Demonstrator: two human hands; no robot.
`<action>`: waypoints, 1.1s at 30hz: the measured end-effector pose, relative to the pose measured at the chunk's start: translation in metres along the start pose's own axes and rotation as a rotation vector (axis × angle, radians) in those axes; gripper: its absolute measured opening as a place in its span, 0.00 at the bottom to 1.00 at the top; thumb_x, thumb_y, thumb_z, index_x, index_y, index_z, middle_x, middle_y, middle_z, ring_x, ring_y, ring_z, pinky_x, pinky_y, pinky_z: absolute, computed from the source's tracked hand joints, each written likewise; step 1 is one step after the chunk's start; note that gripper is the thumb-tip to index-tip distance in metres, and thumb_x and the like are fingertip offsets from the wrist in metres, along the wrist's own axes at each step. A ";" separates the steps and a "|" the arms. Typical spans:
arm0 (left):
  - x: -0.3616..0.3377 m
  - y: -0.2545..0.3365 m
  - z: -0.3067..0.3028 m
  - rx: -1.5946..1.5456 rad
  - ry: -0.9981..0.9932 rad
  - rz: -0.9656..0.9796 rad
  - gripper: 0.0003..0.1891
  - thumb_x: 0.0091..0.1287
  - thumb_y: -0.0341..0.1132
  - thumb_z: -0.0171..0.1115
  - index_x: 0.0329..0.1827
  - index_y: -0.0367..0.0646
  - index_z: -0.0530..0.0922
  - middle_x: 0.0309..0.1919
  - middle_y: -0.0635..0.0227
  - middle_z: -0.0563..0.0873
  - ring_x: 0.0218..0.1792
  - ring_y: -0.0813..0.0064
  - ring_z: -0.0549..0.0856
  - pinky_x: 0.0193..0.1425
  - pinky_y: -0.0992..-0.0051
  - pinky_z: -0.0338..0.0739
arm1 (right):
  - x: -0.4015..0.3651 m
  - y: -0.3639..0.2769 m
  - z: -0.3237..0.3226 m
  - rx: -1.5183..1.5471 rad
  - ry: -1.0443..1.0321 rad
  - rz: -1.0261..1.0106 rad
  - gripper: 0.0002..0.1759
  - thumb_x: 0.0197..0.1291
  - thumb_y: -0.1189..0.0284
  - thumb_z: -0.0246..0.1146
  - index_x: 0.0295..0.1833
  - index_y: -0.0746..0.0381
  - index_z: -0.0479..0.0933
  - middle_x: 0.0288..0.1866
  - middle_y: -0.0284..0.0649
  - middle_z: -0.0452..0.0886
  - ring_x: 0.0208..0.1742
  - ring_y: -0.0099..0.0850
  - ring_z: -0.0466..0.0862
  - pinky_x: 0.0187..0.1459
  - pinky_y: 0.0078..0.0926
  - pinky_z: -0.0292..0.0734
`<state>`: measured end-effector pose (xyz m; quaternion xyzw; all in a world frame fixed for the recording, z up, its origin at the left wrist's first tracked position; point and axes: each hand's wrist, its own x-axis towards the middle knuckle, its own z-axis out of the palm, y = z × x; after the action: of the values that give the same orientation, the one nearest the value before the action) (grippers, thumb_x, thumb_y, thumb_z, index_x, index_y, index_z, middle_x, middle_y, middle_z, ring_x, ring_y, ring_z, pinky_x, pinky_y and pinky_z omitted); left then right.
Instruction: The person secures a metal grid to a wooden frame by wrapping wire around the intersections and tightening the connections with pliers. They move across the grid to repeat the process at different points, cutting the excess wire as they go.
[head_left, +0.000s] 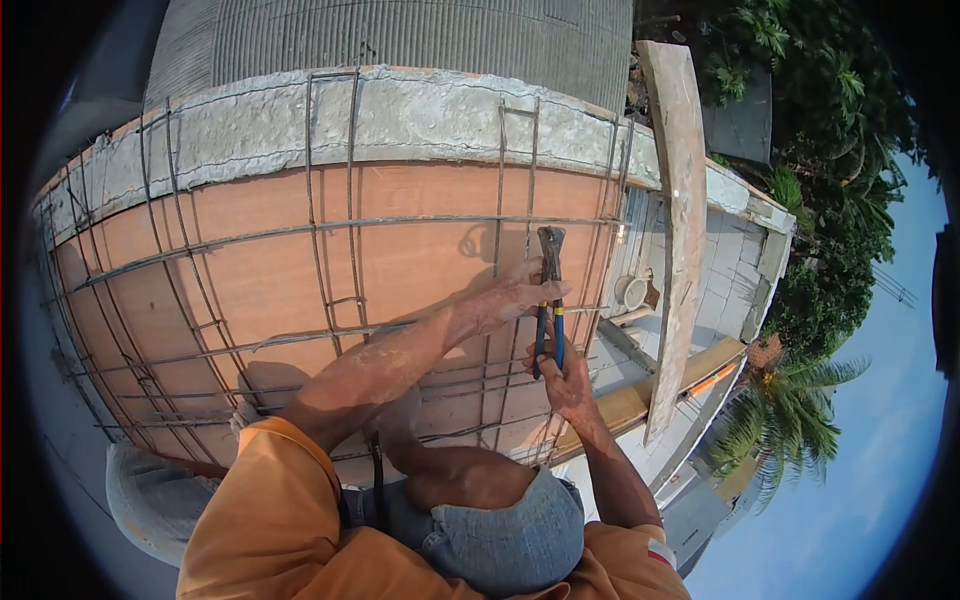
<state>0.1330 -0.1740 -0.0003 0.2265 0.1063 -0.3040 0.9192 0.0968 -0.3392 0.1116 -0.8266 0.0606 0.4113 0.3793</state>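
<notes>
A pair of pincers (550, 300) with blue and yellow handles stands out in front of me, its dark metal head pointing away. My right hand (566, 380) is wrapped round the lower ends of the handles. Higher up, near the pincers' head, my left hand (532, 287) is closed on the same tool. Beneath both hands lies a grid of steel rebar (420, 218) over an orange-brown panel (420, 190). The pincers' jaws sit just below a long crosswise bar; whether they touch any bar cannot be told.
A rough concrete beam (420, 115) borders the panel at the far side, with a corrugated roof (420, 40) beyond. On the right a long wooden plank (680, 200) crosses above a block wall (725, 250). A round container (634, 292) lies near it. Trees stand farther right.
</notes>
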 end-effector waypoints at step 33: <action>-0.225 0.104 -0.052 0.144 0.967 0.268 0.09 0.70 0.33 0.60 0.44 0.34 0.80 0.27 0.67 0.82 0.28 0.77 0.83 0.30 0.74 0.77 | 0.072 -0.118 0.213 -0.373 -0.156 -0.881 0.32 0.54 0.84 0.50 0.68 0.77 0.62 0.47 0.63 0.77 0.47 0.54 0.82 0.48 0.43 0.75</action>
<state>0.0148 0.0398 0.0656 0.4159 0.4684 -0.0504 0.7779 0.0577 -0.0967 0.0479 -0.7942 -0.3986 0.2762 0.3662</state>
